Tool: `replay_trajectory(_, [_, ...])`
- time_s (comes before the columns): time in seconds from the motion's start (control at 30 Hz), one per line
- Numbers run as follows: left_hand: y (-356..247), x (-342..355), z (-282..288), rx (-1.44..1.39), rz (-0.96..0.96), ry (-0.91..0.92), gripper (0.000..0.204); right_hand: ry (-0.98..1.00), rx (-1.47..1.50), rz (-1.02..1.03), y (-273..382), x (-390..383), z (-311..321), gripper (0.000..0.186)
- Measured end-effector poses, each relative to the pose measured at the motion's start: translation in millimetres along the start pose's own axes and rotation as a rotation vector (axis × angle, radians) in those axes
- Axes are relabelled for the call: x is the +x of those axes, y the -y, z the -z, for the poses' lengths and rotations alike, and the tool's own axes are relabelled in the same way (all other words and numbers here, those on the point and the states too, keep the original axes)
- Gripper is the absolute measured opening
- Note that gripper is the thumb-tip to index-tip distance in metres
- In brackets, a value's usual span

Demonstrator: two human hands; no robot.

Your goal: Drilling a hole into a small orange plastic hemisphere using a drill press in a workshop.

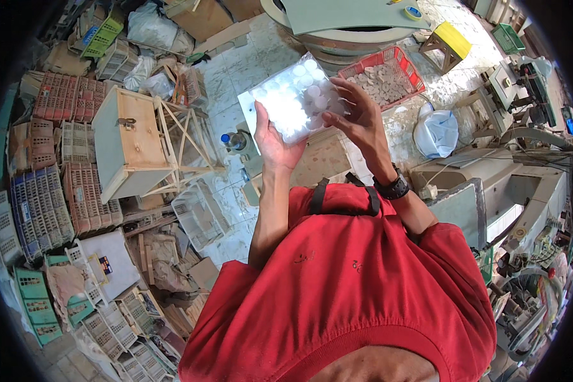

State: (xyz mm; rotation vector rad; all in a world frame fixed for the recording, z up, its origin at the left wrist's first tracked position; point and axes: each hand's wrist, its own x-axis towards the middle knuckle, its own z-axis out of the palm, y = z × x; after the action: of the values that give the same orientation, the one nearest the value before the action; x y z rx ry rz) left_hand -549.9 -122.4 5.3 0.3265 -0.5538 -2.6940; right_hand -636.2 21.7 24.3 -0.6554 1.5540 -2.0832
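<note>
A flat, clear plastic pack (288, 100) of round white discs is held up in front of me, with bright glare over its left and middle part. My left hand (278, 143) grips the pack's lower left side, its thumb lying on the top face and its other fingers hidden underneath. At the right edge, my right hand (365, 121) has its fingers curled around the plastic, with thumb and forefinger near the discs. A black watch (393, 184) sits on my right wrist.
Beyond the pack stands a round table with a green board (347, 14). A red crate (416, 71) of pale pieces, a yellow-topped stool (453, 42) and a bag-lined bucket (437, 135) are to the right. Leftward are a blue-capped bottle (234, 141), a wooden cabinet (143, 140) and stacked crates (41, 204).
</note>
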Motion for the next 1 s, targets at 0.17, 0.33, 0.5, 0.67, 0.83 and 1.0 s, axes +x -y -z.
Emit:
replay_trajectory(0.17, [1.0,-0.7,-10.6,-0.027,0.009,0.087,0.081,-0.019,-0.186,0.066,-16.5,4.8,7.3,0.053])
replay_trajectory(0.33, [-1.0,-5.3,-15.7,-0.093,0.111,0.197,0.090,-0.013,-0.435,0.145,-2.8,1.9,-0.6,0.054])
replay_trajectory(0.5, [-4.5,0.5,-9.1,-0.255,0.150,0.312,0.093,-0.171,-0.795,0.467,-8.2,1.4,-5.8,0.058])
replay_trajectory(0.67, [7.6,2.4,-23.4,0.038,-0.029,0.173,0.099,-0.092,-0.855,0.595,14.7,-18.0,-21.2,0.069])
replay_trajectory(0.83, [18.1,2.6,-20.6,0.103,-0.026,0.236,0.110,-0.029,-0.876,0.555,3.9,-16.3,-30.4,0.069])
replay_trajectory(1.0, [15.1,4.4,-23.1,0.121,-0.038,0.288,0.106,-0.044,-0.784,0.526,3.2,-12.3,-25.3,0.056])
